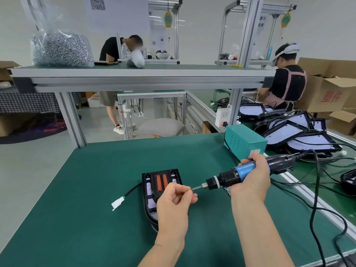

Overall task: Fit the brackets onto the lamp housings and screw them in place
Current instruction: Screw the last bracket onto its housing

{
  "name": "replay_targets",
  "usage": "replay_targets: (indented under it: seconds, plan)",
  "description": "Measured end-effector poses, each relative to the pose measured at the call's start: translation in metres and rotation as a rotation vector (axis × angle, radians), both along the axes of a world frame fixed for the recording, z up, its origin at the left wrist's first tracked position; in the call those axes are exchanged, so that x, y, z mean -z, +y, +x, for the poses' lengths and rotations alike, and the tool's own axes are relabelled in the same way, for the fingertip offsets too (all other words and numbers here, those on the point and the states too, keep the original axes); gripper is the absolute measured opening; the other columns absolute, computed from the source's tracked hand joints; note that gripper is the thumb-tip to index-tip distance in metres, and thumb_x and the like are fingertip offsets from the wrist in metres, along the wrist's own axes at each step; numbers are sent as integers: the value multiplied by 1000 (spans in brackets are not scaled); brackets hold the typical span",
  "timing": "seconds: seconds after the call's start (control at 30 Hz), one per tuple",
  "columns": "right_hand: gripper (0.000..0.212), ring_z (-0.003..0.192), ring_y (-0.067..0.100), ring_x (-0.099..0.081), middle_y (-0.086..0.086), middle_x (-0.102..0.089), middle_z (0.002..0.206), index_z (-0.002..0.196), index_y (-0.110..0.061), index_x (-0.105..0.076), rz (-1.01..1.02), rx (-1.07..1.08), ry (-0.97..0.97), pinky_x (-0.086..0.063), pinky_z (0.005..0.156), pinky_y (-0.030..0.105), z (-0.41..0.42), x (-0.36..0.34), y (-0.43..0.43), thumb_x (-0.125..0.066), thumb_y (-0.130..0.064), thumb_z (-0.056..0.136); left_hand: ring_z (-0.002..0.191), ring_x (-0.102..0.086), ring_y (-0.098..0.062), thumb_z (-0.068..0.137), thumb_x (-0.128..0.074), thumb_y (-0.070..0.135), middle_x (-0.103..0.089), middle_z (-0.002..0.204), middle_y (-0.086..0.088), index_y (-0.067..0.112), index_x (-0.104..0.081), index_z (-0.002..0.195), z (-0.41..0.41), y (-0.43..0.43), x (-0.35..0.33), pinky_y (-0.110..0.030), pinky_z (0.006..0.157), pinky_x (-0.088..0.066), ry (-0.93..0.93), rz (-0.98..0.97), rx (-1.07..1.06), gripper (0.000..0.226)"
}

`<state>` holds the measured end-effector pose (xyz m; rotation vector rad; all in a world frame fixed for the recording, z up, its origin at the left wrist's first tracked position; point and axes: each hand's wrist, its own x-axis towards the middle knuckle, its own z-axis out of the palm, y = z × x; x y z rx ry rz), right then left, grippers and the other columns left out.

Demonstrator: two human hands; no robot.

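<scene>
Bench, green mat (96,189). We note one lamp housing (149,191) lying flat on the mat, near the front and a little left of centre, open side up. A black insert with two orange strips (161,182) sits at its far end. A short black cable leaves the housing's left edge and ends in a white connector (117,203) lying on the mat.

Left hand (176,197): over the housing's right side, fingers curled, thumb and forefinger pinched together at the tip of the bit (196,188). Whether a screw sits in the pinch we cannot tell; it is hidden.

Right hand (250,178): fingers wrapped round the blue barrel of the electric screwdriver (237,174), held nearly level, nose pointing left toward the left hand. Its black cord (316,189) loops off to the right.

A small heap of screws (228,189) lies on the mat just below the screwdriver. Behind the right hand stands a teal power box (244,141); beyond it, a pile of more housings (296,132). On the upper shelf (134,74), a clear bag of screws (61,49).
</scene>
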<state>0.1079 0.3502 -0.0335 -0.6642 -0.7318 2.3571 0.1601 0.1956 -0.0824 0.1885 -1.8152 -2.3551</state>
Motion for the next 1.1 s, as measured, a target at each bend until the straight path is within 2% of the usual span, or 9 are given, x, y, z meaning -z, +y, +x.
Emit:
replay_targets:
  seconds: [0.17, 0.23, 0.33, 0.4, 0.53, 0.63, 0.77, 1.0, 1.1]
  plan:
    - [15, 51, 9, -59, -6, -63, 59, 85, -19, -57, -30, -110, -57, -50, 49, 20, -4, 1, 1, -72, -22, 84, 71, -73, -14, 92, -62, -7, -72, 71, -1, 9, -65, 80, 1, -7, 4, -16, 68, -53, 94, -177, 16, 20]
    - [15, 48, 8, -59, -6, -62, 57, 84, -18, -58, -25, -142, -32, -50, 47, 19, -5, 0, 1, -72, -20, 85, 73, -73, -17, 91, -63, -8, -72, 71, -4, 8, -66, 81, 2, -10, 6, -19, 72, -55, 74, -158, 53, 20]
    - [14, 46, 6, -59, -8, -62, 56, 83, -17, -58, -18, -145, 19, -48, 45, 17, -4, 0, -1, -72, -19, 86, 74, -74, -20, 90, -64, -8, -72, 72, -5, 7, -68, 81, 0, -13, 6, -24, 73, -55, 9, -25, 87, 18]
    - [14, 48, 6, -61, -8, -63, 57, 84, -18, -59, -15, -140, 50, -49, 45, 18, -3, -2, -2, -72, -20, 87, 73, -74, -20, 89, -65, -8, -72, 72, -5, 8, -68, 80, 0, -13, 5, -21, 70, -55, 15, -19, 74, 19]
    - [12, 54, 8, -64, -7, -65, 59, 90, -16, -60, -30, -108, 96, -53, 53, 19, -3, -6, -4, -72, -18, 89, 73, -74, -18, 89, -66, -7, -74, 78, -6, 19, -72, 78, 2, -13, 5, -18, 70, -55, 145, -189, 17, 29]
    - [14, 56, 10, -62, -5, -64, 61, 91, -15, -61, -35, -96, 86, -55, 57, 21, -5, -7, -6, -73, -17, 87, 77, -71, -15, 89, -66, -9, -72, 85, 3, 33, -72, 89, 2, -15, 6, -17, 75, -54, 267, -294, -8, 42]
    - [17, 52, 10, -63, -5, -63, 60, 96, -14, -61, -53, -94, 68, -54, 53, 21, -7, -8, -8, -74, -17, 86, 86, -69, -10, 87, -71, -6, -71, 90, 15, 37, -67, 113, -1, -18, 9, -12, 83, -51, 357, -384, -45, 51]
    - [16, 51, 9, -62, -5, -63, 58, 97, -14, -61, -48, -77, 75, -53, 53, 20, -12, -9, -11, -73, -17, 86, 100, -69, -7, 84, -75, -2, -70, 105, 20, 35, -62, 125, -9, -25, 15, -12, 90, -49, 363, -381, -29, 56]
    - [16, 52, 9, -62, -6, -63, 58, 95, -14, -59, -6, -56, 87, -53, 53, 21, -18, -12, -10, -73, -17, 87, 112, -62, -1, 85, -74, 7, -66, 112, 27, 36, -61, 124, -21, -43, 19, -13, 96, -44, 360, -559, -113, 50]
